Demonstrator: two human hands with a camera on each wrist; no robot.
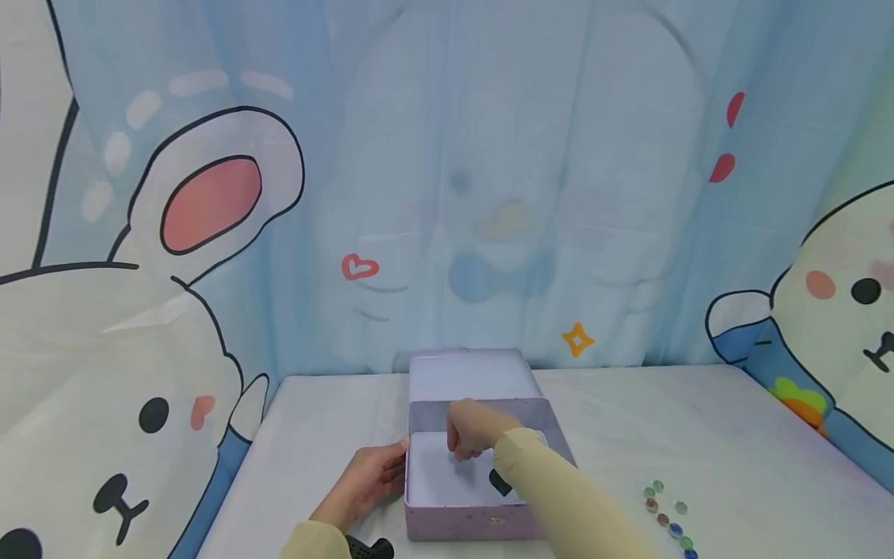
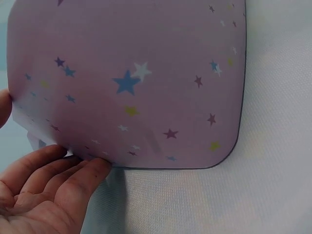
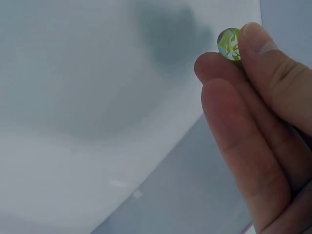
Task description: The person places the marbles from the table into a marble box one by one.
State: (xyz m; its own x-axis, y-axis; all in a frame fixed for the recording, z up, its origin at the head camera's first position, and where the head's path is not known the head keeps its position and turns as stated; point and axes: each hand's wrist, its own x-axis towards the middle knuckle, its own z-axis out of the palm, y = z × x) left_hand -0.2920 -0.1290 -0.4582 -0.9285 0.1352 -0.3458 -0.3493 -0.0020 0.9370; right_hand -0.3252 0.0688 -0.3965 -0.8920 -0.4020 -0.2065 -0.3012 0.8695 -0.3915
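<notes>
1. While the right hand (image 1: 477,428) hangs over the pale floor inside the box (image 1: 454,524), its thumb and fingers pinch a green-and-white glass marble (image 3: 229,45), close to the middle of the box.
2. At nine o'clock from the box's middle, the left hand (image 1: 377,475) rests its fingertips against the box's side, its fingers loosely extended, not clamped.
3. Lilac and dotted with printed stars (image 2: 126,82), the box sits on a white table (image 1: 349,404), its lid (image 1: 471,374) tipped back at twelve o'clock.
4. Between three and four o'clock, well apart from the box, loose marbles (image 1: 675,530) in green, brown and blue lie scattered on the table.
5. Beyond, a pale blue curtain (image 1: 391,155) shows a red heart (image 1: 347,266) at eleven o'clock.
</notes>
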